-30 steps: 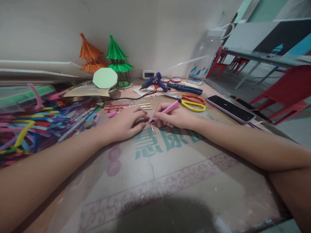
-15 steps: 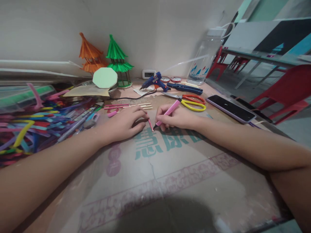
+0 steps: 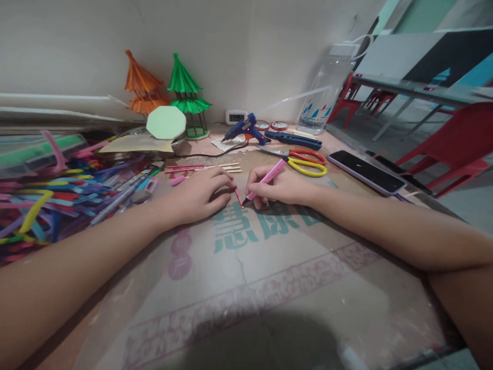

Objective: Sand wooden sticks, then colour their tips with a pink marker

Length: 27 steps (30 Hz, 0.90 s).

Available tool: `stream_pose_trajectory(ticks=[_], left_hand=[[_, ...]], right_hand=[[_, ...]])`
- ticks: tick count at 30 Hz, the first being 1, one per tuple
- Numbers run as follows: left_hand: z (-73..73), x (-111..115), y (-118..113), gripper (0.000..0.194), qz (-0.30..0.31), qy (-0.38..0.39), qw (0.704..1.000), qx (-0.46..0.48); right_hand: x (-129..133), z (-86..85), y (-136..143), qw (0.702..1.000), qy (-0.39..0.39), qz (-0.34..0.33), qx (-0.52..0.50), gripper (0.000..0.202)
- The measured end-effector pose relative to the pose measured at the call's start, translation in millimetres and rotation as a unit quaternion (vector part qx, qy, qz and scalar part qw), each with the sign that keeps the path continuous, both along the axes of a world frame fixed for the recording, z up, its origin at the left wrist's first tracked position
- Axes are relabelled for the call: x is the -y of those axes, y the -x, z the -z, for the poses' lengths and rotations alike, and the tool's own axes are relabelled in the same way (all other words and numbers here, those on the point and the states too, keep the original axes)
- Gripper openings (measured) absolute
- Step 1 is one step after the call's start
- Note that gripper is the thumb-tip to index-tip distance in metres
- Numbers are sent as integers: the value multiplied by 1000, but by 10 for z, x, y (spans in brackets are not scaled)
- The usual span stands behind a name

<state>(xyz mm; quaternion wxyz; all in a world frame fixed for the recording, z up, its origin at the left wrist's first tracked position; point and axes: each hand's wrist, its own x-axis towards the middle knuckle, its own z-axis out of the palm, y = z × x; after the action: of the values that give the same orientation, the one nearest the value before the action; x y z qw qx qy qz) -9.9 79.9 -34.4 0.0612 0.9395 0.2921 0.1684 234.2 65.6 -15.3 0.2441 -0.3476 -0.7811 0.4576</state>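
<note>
In the middle of the board, a thin pink stick [image 3: 238, 195] slants toward me. My left hand [image 3: 202, 195] lies palm down and pins its far end under the fingertips. Between the thumb and fingers of my right hand [image 3: 275, 186] is a pink marker [image 3: 267, 178], held like a pen. The marker's dark tip touches or nearly touches the stick close to its near end. Left of my left hand lies a loose pink marker cap [image 3: 177, 180]. Several thin sticks [image 3: 221, 168], some pink and some plain wood, rest just beyond that hand.
Scissors [image 3: 304, 163], a blue glue gun [image 3: 242, 128], a utility knife [image 3: 295, 140] and a phone [image 3: 365, 172] lie beyond my right hand. Pipe cleaners [image 3: 34, 205] heap up at left. Orange [image 3: 142, 85] and green [image 3: 188, 97] towers and a bottle [image 3: 321, 92] stand by the wall.
</note>
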Motion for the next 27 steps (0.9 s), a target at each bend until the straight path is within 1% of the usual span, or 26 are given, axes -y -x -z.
stream_pose_trajectory(ticks=[7, 13, 22, 27], left_hand=[[1, 0, 1, 29, -6, 9, 1000, -2], [10, -12, 9, 30, -9, 5, 1000, -7], [8, -10, 3, 29, -11, 1, 1000, -7], [10, -8, 8, 29, -11, 3, 1000, -2]], right_hand=[[-17, 0, -14, 1000, -3, -9, 10, 12], [-7, -8, 0, 1000, 6, 6, 12, 12], [0, 0, 29, 999, -14, 33, -1, 15], [-14, 0, -2, 1000, -8, 4, 15, 13]])
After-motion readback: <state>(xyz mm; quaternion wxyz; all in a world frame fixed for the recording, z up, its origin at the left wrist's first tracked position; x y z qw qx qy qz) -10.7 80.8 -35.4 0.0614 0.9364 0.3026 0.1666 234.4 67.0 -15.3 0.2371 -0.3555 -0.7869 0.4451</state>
